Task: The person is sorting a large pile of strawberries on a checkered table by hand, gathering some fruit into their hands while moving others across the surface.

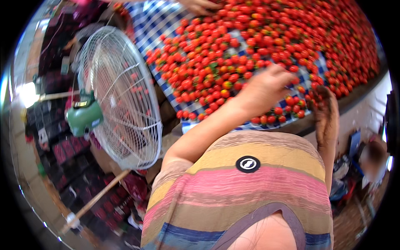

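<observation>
Small red cherry tomatoes (pixel 208 62), a few of them orange with green stems, cover a table with a blue-and-white checked cloth (pixel 146 21). My left hand (pixel 271 85) reaches across the tomatoes near the front edge. Its fingers are curled down and drawn together; whatever they hold is hidden beneath them. To its right my right hand (pixel 326 110), darkened as if stained or gloved, stands at the table's edge beside the tomatoes. Its fingers are bent but apart, and I make out nothing held in them.
A large fan (pixel 121 100) with a wire cage and green motor stands close on the left. Behind it are stacked dark crates (pixel 71 150) and a wooden pole (pixel 96 200). Another person's hand (pixel 200 6) is over the far tomatoes. A person (pixel 373 162) appears at the right.
</observation>
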Demonstrator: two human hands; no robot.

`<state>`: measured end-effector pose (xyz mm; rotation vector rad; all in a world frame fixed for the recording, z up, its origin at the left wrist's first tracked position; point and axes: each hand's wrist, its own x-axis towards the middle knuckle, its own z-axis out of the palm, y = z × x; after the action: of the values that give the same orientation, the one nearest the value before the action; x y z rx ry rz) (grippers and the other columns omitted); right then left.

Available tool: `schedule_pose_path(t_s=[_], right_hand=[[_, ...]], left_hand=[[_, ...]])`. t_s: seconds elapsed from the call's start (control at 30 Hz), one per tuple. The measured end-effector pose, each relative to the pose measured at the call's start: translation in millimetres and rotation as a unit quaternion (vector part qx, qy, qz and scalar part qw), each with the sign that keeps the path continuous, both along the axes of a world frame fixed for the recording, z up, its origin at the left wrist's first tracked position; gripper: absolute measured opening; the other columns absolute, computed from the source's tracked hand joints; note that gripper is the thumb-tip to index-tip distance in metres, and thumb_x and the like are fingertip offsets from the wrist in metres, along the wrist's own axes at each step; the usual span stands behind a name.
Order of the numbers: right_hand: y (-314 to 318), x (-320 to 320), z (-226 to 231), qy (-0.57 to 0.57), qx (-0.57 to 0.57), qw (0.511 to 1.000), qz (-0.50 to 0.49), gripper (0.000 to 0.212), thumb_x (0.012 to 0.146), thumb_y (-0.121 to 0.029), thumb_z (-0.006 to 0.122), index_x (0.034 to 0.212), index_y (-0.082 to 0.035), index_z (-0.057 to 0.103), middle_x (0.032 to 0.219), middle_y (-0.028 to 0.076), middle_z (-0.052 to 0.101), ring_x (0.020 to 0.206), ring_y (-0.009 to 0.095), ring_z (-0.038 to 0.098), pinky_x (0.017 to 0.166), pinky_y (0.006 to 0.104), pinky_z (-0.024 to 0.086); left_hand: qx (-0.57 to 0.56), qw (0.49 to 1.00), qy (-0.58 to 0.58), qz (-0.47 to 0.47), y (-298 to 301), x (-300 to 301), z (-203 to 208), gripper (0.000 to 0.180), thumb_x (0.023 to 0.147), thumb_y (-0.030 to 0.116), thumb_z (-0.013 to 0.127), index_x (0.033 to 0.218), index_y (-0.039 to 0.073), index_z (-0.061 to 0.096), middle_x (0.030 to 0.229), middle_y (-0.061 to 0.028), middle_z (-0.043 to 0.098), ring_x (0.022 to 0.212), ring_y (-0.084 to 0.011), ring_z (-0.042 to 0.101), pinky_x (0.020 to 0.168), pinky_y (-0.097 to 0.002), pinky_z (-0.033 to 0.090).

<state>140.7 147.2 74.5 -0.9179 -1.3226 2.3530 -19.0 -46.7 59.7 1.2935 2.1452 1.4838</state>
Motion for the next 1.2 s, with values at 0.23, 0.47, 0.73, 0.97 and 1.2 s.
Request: schedule_pose_path(t_s=[0.23,0.47,0.73,0.97,1.2], right_hand=[[-40.6,-86.0,-43.6,-0.023,-0.398,0.900,0.175,0.033,0.100,-0.035,0.060,0.119,-0.008,0.061,0.099,0.007,0.063,0.072,0.013,0.055,0.047,0.0205,0.040],[-43.9,-118.5,-73.4,-0.072,-0.345,0.928,0.118,0.032,0.099,-0.029,0.062,0.119,-0.005,0.063,0.102,0.011,0.069,0.083,0.020,0.068,0.056,0.0251,0.050],[-24.4,-128.5,-84.4,-0.051,-0.258,0.957,0.126,0.034,0.100,-0.029,0.060,0.122,-0.003,0.061,0.109,0.011,0.069,0.086,0.019,0.068,0.063,0.0247,0.052],[-14.4,-132.3,-84.3,-0.014,-0.273,0.958,0.089,0.035,0.100,-0.027,0.061,0.125,-0.003,0.061,0.109,0.011,0.067,0.086,0.020,0.065,0.064,0.0258,0.052],[-3.4,-131.3,-93.2,0.000,-0.305,0.946,0.111,0.037,0.098,-0.027,0.064,0.124,-0.001,0.061,0.106,0.011,0.067,0.086,0.019,0.065,0.060,0.0238,0.051]], left_hand=[[-0.184,0.922,0.216,0.263,-99.4,-48.6,-32.6,0.047,0.085,0.027,0.073,0.126,0.008,0.062,0.128,-0.0169,0.059,0.120,-0.0373,0.055,0.100,-0.0489,0.045],[-0.441,0.793,0.175,0.382,-206.2,-25.4,-63.8,0.059,0.091,0.035,0.068,0.143,0.014,0.051,0.154,-0.0175,0.038,0.139,-0.0420,0.036,0.110,-0.0615,0.031],[-0.321,0.889,0.250,0.210,-105.7,-48.0,-64.0,0.048,0.084,0.025,0.074,0.130,0.018,0.060,0.145,-0.0158,0.049,0.134,-0.0404,0.042,0.106,-0.0567,0.038],[-0.243,0.941,0.228,0.061,-84.0,-46.9,-38.6,0.034,0.075,0.014,0.077,0.107,0.012,0.070,0.128,-0.0143,0.060,0.124,-0.0353,0.053,0.096,-0.0467,0.049],[-0.214,0.939,0.048,-0.267,-23.0,44.5,-59.1,0.020,0.079,0.022,0.067,0.098,0.018,0.074,0.106,-0.0092,0.060,0.107,-0.0290,0.057,0.085,-0.0419,0.047]])
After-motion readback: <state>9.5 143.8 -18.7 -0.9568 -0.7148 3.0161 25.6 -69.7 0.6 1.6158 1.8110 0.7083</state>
